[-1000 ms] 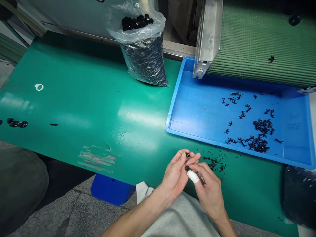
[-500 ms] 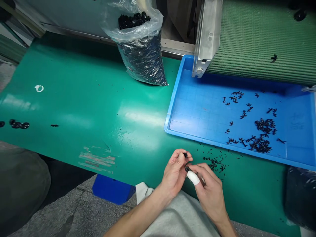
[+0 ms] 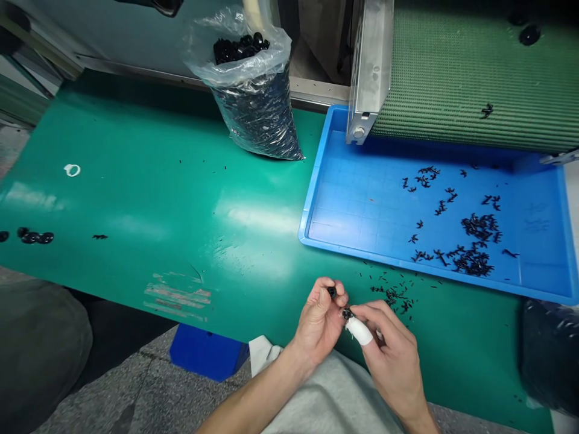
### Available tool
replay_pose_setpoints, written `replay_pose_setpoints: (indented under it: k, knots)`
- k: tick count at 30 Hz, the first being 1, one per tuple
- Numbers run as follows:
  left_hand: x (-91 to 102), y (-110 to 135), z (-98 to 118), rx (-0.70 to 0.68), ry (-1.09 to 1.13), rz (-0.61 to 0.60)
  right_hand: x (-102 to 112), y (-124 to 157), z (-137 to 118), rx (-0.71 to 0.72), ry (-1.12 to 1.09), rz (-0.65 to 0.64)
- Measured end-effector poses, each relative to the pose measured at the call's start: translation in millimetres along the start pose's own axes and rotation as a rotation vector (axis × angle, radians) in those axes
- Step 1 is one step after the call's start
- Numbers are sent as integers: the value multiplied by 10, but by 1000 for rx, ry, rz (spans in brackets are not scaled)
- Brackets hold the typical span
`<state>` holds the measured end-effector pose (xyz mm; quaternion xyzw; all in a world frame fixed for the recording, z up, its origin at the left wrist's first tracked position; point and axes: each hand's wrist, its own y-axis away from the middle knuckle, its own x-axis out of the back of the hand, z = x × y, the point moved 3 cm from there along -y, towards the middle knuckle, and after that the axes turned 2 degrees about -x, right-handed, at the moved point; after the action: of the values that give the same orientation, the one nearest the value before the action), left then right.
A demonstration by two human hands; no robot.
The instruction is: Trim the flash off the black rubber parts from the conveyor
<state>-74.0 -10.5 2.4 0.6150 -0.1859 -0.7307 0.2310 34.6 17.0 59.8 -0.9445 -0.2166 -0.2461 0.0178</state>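
Note:
My left hand [image 3: 318, 319] is closed, pinching a small round black plastic part [image 3: 332, 292] between thumb and fingers. Close beside it, my right hand [image 3: 389, 349] grips another small black plastic part [image 3: 347, 313] between forefinger and a thumb wrapped in white tape [image 3: 360, 331]. The two hands nearly touch, above the near edge of the green table. Just to their right lie many tiny black scraps [image 3: 395, 298]. Beyond these, a shallow blue tray [image 3: 353, 252] holds clusters of small branched black pieces [image 3: 480, 228].
A clear plastic bag [image 3: 262, 108] full of black parts stands at the back. A green mesh conveyor [image 3: 434, 90] overhangs the tray. Several black round parts [image 3: 38, 237] and a white ring [image 3: 72, 170] lie at the left. A dark bag [image 3: 549, 355] sits at the right edge.
My right hand has moved slightly right and down, with its black part more visible. The part in my left hand has shifted slightly left and down. The whole view has shifted a little.

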Motion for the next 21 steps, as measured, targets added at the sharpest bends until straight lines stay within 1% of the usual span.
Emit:
replay_pose_setpoints:
  k: [15,21]
  knots:
    - [-30,19,11,4,-10,-68,14,5,-30,41,23,19]
    - [-23,13,5,8,-29,-46,12,-7,-30,37,20,10]
